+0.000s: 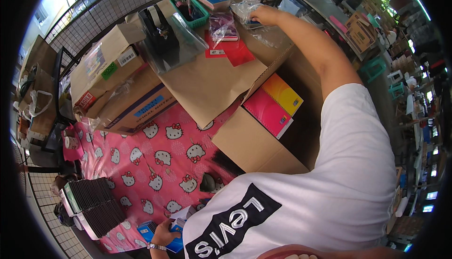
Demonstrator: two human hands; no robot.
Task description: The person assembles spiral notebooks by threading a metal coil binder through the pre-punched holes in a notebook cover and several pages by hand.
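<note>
My right hand [264, 15] is stretched far forward and grips a clear plastic bag [247, 10] with something blue inside, lying on a brown cardboard sheet [207, 85]. My left hand [163, 234], with a bracelet at the wrist, is low by my body and holds a blue packet [175, 246] beside a small white box [184, 212]. Between the hands stands an open cardboard box [249, 146] with a pink notebook [267, 112] and an orange-yellow notebook [282, 93] in it. My white shirt hides the near part of the table.
A pink cartoon-cat cloth [155, 160] covers the table. Cardboard boxes [117, 75] are stacked at the left, and a green basket [190, 9], a black holder [157, 28] and red sheets [233, 51] lie at the back. Dark stacked packs [94, 205] sit at the lower left. A wire grid fence [94, 16] runs behind.
</note>
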